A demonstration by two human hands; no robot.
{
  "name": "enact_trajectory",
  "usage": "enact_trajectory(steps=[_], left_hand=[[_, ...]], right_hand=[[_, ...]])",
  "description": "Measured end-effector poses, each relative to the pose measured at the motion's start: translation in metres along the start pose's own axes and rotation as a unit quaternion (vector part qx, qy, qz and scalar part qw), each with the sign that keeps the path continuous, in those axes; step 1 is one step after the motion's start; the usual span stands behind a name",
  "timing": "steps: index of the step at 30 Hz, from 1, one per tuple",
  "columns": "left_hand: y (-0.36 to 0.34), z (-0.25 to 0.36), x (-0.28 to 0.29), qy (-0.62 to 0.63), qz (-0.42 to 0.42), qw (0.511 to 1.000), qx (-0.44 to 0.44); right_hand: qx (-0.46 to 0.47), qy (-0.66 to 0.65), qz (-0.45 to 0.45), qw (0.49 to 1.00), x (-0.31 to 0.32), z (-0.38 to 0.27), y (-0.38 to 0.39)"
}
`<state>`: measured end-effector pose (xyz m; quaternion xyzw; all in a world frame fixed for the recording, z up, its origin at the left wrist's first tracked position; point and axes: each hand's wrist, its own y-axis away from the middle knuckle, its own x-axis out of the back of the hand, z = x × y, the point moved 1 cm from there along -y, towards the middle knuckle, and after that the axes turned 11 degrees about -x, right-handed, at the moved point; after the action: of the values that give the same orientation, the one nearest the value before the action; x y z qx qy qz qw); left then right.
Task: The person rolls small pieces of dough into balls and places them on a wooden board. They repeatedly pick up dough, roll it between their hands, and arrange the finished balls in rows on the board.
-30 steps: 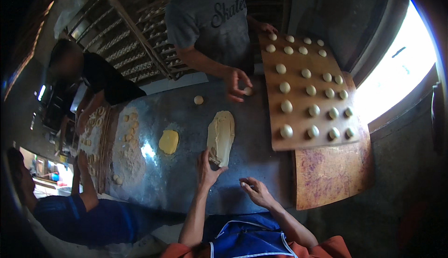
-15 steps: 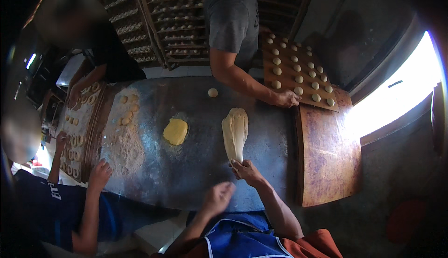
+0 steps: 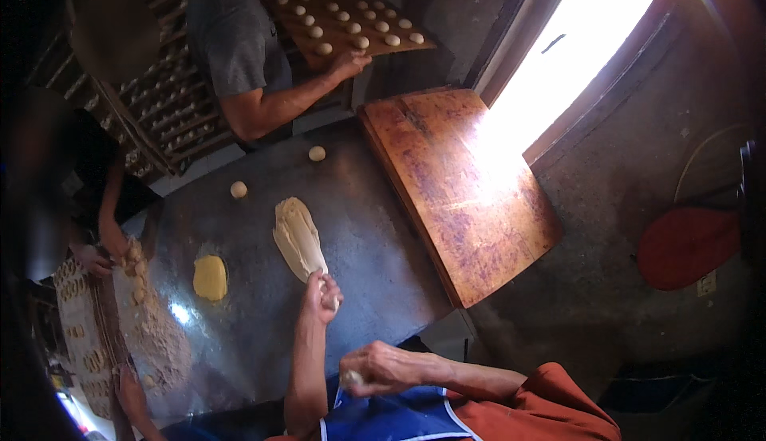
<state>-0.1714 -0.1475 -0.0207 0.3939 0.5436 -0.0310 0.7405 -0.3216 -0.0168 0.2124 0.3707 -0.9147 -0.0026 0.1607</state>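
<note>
A long piece of pale dough point(image 3: 297, 237) lies on the dark worktop in front of me, its near end drawn out narrow. My left hand point(image 3: 321, 291) is closed around that narrow end, and a bit of dough pokes out of the fist. Close to my apron, my right hand point(image 3: 383, 367) is closed on a small dough piece point(image 3: 352, 378), mostly hidden by the fingers. Two round dough balls, one nearer the boards point(image 3: 317, 154) and one farther left point(image 3: 238, 189), sit beyond the long dough. A flat yellow mass point(image 3: 210, 277) rests to its left.
Stacked brown boards point(image 3: 471, 201) stand at the worktop's right end. A person in grey point(image 3: 231, 50) carries a board of dough balls point(image 3: 351, 22) at the back. Flour point(image 3: 159, 345) covers the left side, near other people's hands. A red round object point(image 3: 690, 245) is at far right.
My left hand has taken hold of the dough's narrow end; my right hand has drawn back with a small piece. The person in grey has lifted the board away. My view has turned right.
</note>
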Motion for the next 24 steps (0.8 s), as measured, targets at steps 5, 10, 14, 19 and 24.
enact_trajectory(steps=[5, 10, 14, 19, 24], left_hand=[[0.073, -0.025, -0.033, -0.273, 0.069, 0.906, -0.316], [0.063, 0.020, 0.064, -0.620, 0.052, 0.773, -0.123], [0.124, -0.015, -0.015, -0.862, 0.030, 0.481, -0.157], [0.208, -0.043, -0.180, -0.818, -0.169, 0.482, -0.265], [0.197, -0.006, -0.100, -0.792, -0.037, 0.418, -0.443]], right_hand=[[0.084, -0.104, 0.130, 0.982, 0.040, 0.042, -0.087], [-0.012, 0.028, 0.029, 0.999, -0.001, 0.102, -0.193], [0.034, 0.040, 0.047, 0.998, -0.029, 0.155, -0.194], [-0.059, 0.035, -0.016, 0.997, -0.027, 0.121, -0.183], [0.021, 0.038, 0.143, 0.989, -0.022, 0.147, -0.081]])
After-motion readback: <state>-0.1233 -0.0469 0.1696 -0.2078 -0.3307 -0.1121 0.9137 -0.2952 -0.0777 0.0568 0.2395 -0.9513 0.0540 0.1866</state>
